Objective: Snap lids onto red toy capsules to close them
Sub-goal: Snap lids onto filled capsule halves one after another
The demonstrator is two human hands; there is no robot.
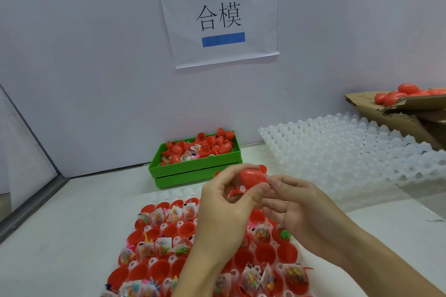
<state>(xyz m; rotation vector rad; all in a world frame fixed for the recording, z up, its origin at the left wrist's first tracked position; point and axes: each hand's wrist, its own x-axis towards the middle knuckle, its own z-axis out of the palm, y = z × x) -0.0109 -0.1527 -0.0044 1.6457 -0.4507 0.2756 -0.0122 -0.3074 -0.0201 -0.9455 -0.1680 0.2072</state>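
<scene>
A red toy capsule (252, 178) is held in the air above the table, between both my hands. My left hand (224, 210) curls round it from the left, thumb and fingers on its sides. My right hand (299, 210) pinches its right end with the fingertips. A small toy packet peeks out under the capsule, by my left thumb. Below my hands lies a white tray (166, 196) holding several open red capsule halves (159, 270), many with small packets of coloured toys in them.
A green bin (193, 169) of red lids and toy packets stands by the back wall. A stack of empty white trays (350, 149) lies at the right. A cardboard box (395, 108) with closed red capsules (407, 90) sits at the far right. A paper sign hangs on the wall.
</scene>
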